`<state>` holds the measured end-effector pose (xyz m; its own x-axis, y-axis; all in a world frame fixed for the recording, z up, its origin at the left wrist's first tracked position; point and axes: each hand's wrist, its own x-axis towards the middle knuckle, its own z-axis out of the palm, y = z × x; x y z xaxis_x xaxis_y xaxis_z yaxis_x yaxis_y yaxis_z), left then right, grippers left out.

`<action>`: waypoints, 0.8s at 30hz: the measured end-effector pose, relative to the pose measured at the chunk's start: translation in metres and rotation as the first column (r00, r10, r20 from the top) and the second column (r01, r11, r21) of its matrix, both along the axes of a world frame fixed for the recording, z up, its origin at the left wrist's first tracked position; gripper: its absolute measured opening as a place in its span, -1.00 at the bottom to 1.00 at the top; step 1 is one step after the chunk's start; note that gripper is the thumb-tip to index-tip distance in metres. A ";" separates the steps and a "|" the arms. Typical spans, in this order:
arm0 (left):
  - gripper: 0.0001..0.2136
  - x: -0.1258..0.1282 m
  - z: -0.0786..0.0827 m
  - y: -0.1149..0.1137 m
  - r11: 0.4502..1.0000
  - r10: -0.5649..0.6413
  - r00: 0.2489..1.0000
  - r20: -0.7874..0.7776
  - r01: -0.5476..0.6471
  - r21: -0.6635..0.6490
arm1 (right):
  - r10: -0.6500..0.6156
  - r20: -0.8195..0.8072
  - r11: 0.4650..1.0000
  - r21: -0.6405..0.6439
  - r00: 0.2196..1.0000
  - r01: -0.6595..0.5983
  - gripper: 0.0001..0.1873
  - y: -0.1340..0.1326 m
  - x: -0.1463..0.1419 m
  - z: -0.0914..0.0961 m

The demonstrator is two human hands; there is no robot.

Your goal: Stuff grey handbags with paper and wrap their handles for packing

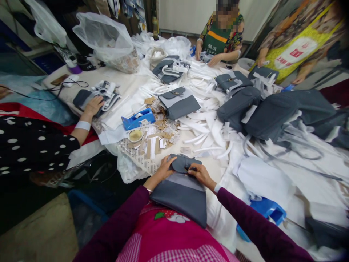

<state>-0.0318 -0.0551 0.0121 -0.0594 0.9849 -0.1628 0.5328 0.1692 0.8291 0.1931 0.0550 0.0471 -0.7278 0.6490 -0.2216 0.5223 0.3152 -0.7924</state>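
So, where does the worked piece lie?

At the near edge of the white bench (211, 162), directly before the wearer: one slate-grey, two-tone fabric bag (180, 198), lying flat between both forearms, its dark grey flap (182, 163) uppermost.

And the grip on each side?

Left grip (160, 171): fingers laid over the flap's edge, steadying it. Right grip (201, 175): fingertips at a small gold-coloured metal buckle (187, 168), the contact partly hidden. Whether either is clenched cannot be told.

What marks good handling here?

Bag flat on the bench, one hand steadying, the other alone at the small fitting, which stays in view between them.

Counts, please.

Other grey fabric bags (178, 103): at least six, overlapping, so no exact figure. Blue plastic tape dispenser (139, 118): one. Co-workers: three, including one in a black polka-dot sleeve (35, 145), whose hand (94, 105) rests on a grey bag with white strapping (95, 98).
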 end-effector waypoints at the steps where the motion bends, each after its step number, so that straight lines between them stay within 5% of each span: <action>1: -0.32 0.000 -0.001 0.000 1.000 0.000 1.000 0.001 0.000 -0.002 | 0.005 0.019 1.000 -0.029 1.000 -0.004 -0.89 0.002 0.000 0.000; 10: -0.29 -0.001 -0.006 0.001 1.000 0.021 1.000 -0.008 -0.021 -0.011 | 0.173 0.084 0.980 -0.113 0.981 -0.163 -0.89 0.006 -0.005 -0.001; 24: -0.34 -0.006 -0.011 -0.002 1.000 -0.015 1.000 0.001 0.015 0.010 | 0.278 0.338 0.910 0.207 0.899 -0.359 -0.89 -0.024 -0.014 -0.003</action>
